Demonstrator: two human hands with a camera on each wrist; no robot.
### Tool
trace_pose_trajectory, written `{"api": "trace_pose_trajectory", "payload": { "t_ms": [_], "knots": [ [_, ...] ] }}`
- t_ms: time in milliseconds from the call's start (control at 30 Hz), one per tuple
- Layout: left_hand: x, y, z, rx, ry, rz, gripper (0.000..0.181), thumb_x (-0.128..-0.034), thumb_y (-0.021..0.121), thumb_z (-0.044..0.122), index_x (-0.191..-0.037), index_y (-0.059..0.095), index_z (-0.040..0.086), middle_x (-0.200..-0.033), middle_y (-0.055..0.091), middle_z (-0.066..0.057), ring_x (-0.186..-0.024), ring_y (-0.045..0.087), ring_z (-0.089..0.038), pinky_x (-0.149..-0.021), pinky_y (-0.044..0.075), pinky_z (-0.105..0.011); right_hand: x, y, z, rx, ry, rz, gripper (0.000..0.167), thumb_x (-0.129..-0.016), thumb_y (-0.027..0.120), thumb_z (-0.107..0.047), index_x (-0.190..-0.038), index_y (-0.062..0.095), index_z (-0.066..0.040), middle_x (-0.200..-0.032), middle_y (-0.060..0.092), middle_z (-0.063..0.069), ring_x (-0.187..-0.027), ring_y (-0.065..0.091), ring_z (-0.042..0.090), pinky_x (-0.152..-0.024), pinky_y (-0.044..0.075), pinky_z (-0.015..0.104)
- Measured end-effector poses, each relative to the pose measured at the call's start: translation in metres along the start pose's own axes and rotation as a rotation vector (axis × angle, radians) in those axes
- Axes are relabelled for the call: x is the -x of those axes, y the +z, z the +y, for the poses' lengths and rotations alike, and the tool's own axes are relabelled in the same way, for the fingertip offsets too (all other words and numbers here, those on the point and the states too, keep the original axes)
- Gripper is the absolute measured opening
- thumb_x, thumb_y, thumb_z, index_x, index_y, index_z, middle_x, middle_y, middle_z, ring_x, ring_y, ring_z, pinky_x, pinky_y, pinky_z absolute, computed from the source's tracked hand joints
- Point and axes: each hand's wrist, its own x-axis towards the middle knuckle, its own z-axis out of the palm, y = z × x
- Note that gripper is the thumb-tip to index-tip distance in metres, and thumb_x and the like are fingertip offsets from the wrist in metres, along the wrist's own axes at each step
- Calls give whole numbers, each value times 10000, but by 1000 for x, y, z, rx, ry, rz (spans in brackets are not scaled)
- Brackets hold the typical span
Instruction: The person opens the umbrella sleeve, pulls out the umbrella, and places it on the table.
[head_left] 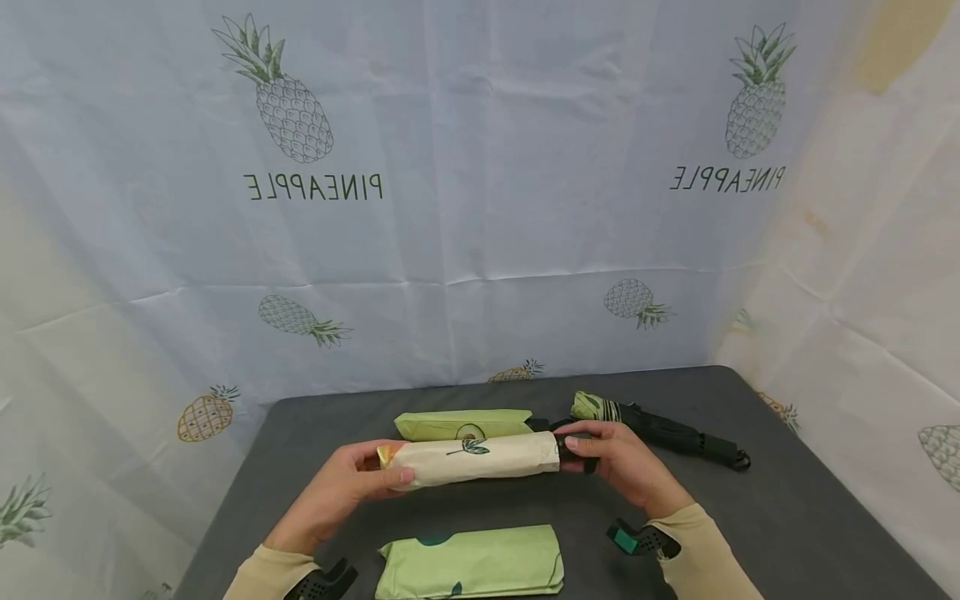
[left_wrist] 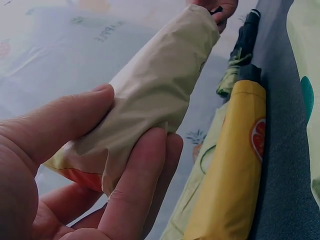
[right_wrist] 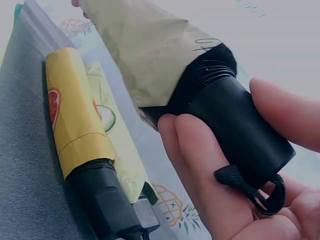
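A folded umbrella in a cream sleeve [head_left: 480, 460] is held level between two hands above the dark table. The left hand [head_left: 337, 492] pinches its orange-and-yellow end, thumb on one side and fingers on the other, wrinkling the cloth [left_wrist: 150, 85]. At the other end the right hand [head_left: 630, 467] grips the black handle [right_wrist: 240, 130], whose wrist strap [right_wrist: 242, 187] hangs over the fingers. Below it in the wrist views lies a yellow umbrella [left_wrist: 232, 160] with a red citrus print, mostly hidden in the head view.
On the dark table [head_left: 322, 417], a green avocado-print umbrella [head_left: 450, 423] lies behind the held one. A black umbrella [head_left: 675, 435] with a green-striped end lies back right. A flat light-green fabric piece [head_left: 480, 562] lies at the front. Pineapple-print cloth [head_left: 465, 225] hangs behind.
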Motion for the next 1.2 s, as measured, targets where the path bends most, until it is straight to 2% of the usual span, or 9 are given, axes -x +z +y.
{"api": "trace_pose_trajectory", "payload": {
  "t_ms": [333,733,967,1200],
  "knots": [
    [0,-2,0,35,5,-15,503,-1029,766,200,-1414,636,-96,-1215,756,-68,-1107,748,-202,-958,666,-376,8,-14,-7,4,0,70,475,-1095,645,-195,-1476,602,86,-1452,624,138,-1161,728,150,-959,659,335],
    [-3,-4,2,30,-9,-15,533,-1023,776,213,-1435,624,-89,-1256,744,-72,-1133,732,-202,-979,659,-378,20,-35,-12,25,10,133,433,-1123,609,-222,-1466,631,42,-1322,657,-5,-1157,727,112,-1025,638,353],
    [-5,-5,1,35,-14,11,557,-1015,786,210,-1444,611,-101,-1243,746,-71,-1125,734,-199,-986,658,-398,25,-48,-15,18,-6,140,396,-1132,587,-194,-1454,647,29,-1279,659,-50,-1156,715,94,-1030,641,366],
    [-2,-6,1,44,-18,14,531,-1020,780,208,-1428,628,-97,-1223,753,-68,-1113,742,-202,-999,655,-421,28,-53,-15,3,5,128,336,-1133,591,-201,-1427,694,-74,-1317,651,-43,-1177,715,99,-1032,641,375]
  ]
}}
